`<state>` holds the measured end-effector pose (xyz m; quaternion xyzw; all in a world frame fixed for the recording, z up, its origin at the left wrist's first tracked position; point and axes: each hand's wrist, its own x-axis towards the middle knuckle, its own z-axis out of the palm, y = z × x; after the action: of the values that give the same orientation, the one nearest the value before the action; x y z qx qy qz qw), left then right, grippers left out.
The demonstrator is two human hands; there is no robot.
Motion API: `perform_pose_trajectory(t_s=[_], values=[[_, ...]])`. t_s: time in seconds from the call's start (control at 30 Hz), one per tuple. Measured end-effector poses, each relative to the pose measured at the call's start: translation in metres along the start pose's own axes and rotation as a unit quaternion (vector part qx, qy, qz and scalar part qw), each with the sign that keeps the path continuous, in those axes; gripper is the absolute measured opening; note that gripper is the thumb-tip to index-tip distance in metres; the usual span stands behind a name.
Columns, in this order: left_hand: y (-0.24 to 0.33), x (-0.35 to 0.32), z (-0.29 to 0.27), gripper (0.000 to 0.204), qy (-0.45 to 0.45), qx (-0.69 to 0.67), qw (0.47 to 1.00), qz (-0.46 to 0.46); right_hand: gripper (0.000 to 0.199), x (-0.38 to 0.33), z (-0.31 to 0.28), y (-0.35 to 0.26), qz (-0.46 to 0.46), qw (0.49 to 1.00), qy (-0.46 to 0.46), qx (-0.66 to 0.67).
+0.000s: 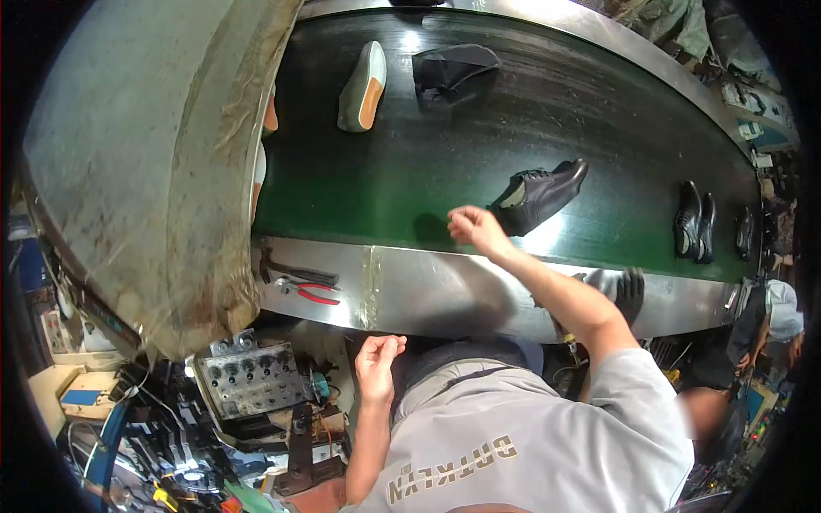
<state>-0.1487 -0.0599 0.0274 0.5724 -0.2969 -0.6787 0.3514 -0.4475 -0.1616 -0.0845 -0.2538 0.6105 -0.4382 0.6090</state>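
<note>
My right hand [475, 229] is over the near part of the green conveyor belt [342, 188], just left of a pair of black lace-up shoes [547, 195] lying close together. Its fingers are curled in, and whatever they may hold is hidden. Nearer to me, my left hand [377, 366] is raised below the metal ledge [419, 286]. Thumb and fingers press together there; anything between them is too small to make out. Neither hand touches the shoes.
On the ledge lie red-handled pliers [315, 292] and a hammer [308, 275]. A light-soled shoe [363, 90], a black piece [457, 70] and more black shoes [693, 224] rest on the belt. A worn hood [154, 171] covers its left end; a dark glove [630, 293] hangs at right.
</note>
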Motion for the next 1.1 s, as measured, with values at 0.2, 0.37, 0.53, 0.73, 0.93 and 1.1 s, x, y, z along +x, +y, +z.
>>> perform_pose_trajectory(t_s=[0.2,0.37,0.53,0.73,0.93,1.1], values=[[0.010,0.029,0.000,0.027,0.029,-0.034,0.998,-0.033,0.029,0.133,-0.031,-0.087,-0.195,0.954,0.055,-0.219],[0.029,0.050,0.009,0.035,0.036,-0.012,0.998,-0.054,0.054,0.247,-0.057,-0.146,-0.332,0.852,0.212,-0.344],[0.046,0.071,0.014,0.032,0.026,-0.007,0.999,-0.047,0.041,0.290,-0.082,-0.156,-0.200,0.750,0.228,-0.588],[0.065,0.104,0.043,0.031,0.000,0.114,0.991,0.076,0.037,0.175,0.003,-0.164,-0.419,0.682,-0.036,-0.598],[0.078,0.130,0.064,0.042,-0.169,0.103,0.979,-0.056,0.040,0.070,0.073,-0.134,-0.371,0.743,-0.429,-0.355],[0.071,0.094,0.036,0.032,-0.151,-0.049,0.983,-0.092,0.037,0.182,0.097,-0.099,-0.195,0.967,-0.110,-0.124]])
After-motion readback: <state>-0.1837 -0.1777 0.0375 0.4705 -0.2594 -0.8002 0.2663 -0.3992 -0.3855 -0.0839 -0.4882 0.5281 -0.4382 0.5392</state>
